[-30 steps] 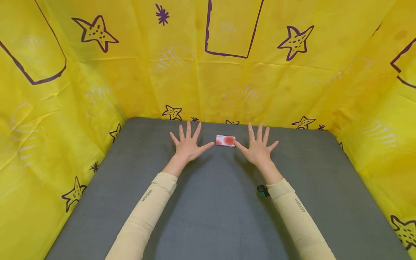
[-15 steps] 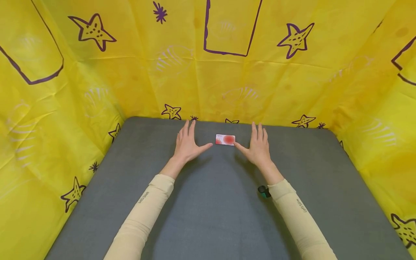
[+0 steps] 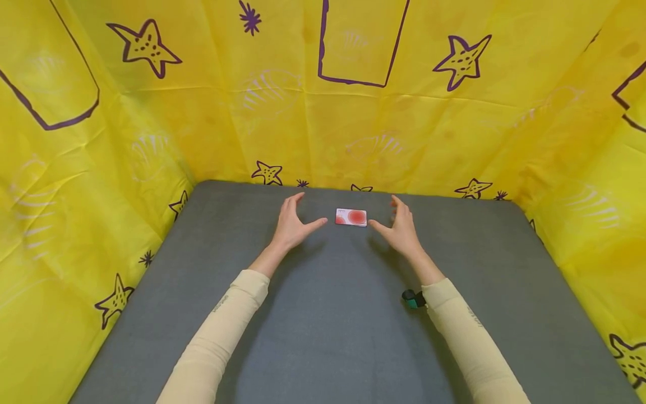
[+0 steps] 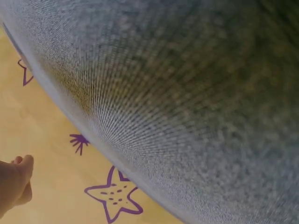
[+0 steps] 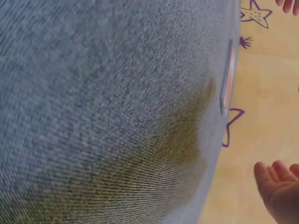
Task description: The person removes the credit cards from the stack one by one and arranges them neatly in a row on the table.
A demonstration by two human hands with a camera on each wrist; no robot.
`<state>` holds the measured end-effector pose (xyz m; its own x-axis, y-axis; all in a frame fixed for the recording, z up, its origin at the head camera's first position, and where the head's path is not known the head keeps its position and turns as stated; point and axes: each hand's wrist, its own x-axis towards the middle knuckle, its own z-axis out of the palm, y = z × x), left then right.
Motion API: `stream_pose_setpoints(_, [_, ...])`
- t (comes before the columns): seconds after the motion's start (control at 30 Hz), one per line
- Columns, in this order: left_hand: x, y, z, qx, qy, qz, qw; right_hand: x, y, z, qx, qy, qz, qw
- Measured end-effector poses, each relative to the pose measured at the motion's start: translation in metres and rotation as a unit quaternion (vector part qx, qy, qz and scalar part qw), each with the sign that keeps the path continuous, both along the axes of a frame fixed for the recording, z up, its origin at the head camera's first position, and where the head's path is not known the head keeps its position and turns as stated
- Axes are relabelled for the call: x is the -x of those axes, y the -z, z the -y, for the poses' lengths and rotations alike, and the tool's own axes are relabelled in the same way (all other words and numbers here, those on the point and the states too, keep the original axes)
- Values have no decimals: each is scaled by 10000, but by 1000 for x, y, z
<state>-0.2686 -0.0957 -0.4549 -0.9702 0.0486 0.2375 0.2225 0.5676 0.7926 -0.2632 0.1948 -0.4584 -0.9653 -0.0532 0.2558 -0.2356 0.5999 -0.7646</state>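
A small flat white rectangle with red circles printed on it, like a card or thin box, lies near the far edge of the grey table. In the right wrist view this card shows edge-on as a thin slab. My left hand is to its left, thumb pointing toward it and fingers loosely bent. To its right is my right hand, its thumb tip close by the card's right end, fingers bent too. Both hands hold nothing. Part of the left hand shows in the left wrist view.
Yellow cloth with dark starfish drawings hangs behind and along both sides of the grey tabletop. A black and green wrist device sits under the right wrist at the sleeve's cuff.
Both hands had their fingers spread wide; the fingers then came together and now bend inward. The right thumb has drawn slightly away from the card, which stays in place.
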Motion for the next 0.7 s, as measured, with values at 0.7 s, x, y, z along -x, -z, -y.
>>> stream_pose_setpoints(0.7, [18,14,-9,-623,850,36,9944,13,12,-7,967,-262,711,9924])
